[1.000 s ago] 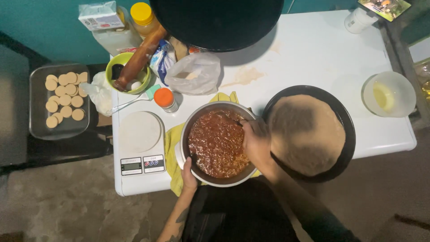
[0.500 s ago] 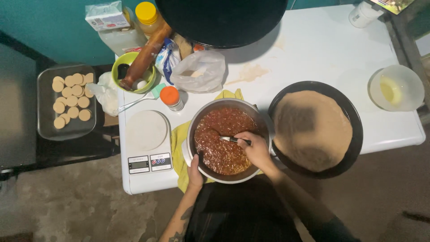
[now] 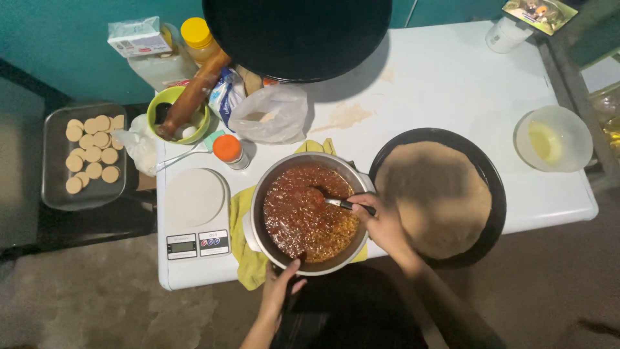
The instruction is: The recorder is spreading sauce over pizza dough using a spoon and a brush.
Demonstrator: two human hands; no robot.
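While right hand (image 3: 382, 223) grips spoon (image 3: 336, 203) | left hand (image 3: 279, 284) holds pot (image 3: 309, 213); white table (image 3: 445, 90)

Metal pot (image 3: 310, 213) of red sauce, rim at left fingertips; spoon (image 3: 336, 203) in right fingers, bowl sunk in sauce.

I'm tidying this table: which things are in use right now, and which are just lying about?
In use: pot of red sauce, spoon in right hand, left hand on pot rim.
Lying about: scale, tray of biscuits, plastic bag, rolling pin.
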